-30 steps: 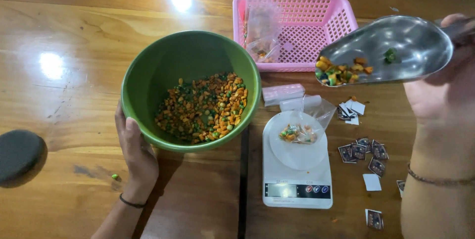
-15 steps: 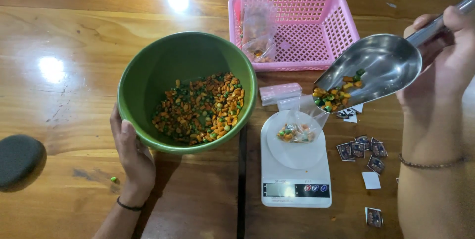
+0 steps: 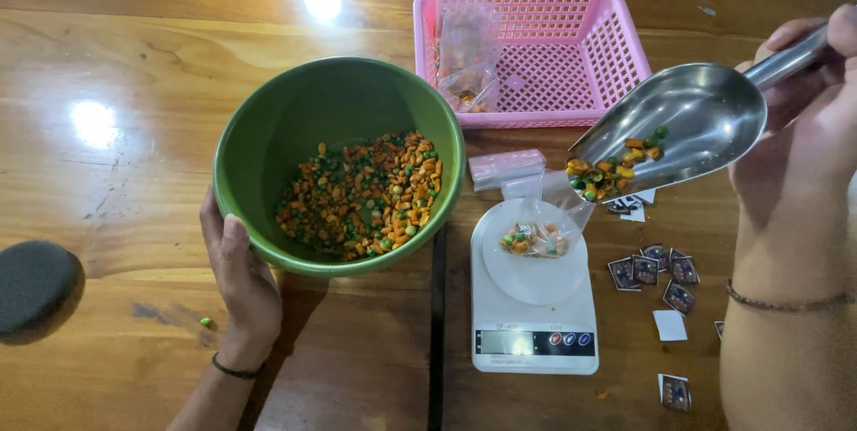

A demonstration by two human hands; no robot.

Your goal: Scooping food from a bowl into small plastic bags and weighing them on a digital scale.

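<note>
Steel scoop (image 3: 687, 123), tilted over the bag (image 3: 540, 233) on the scale (image 3: 534, 306), looks light yet spill-prone, so our right hand (image 3: 808, 119) fingers clasp its handle while our left hand (image 3: 234, 270) wraps the bowl (image 3: 268, 141).

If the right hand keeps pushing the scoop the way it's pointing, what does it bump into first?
Probably the small clear bag on the white scale. The right hand tilts the metal scoop down-left just above it, though the height is hard to judge.

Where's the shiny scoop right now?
In the head view the scoop is on the right, held in the right hand, tilted above the small bag on the scale.
</note>
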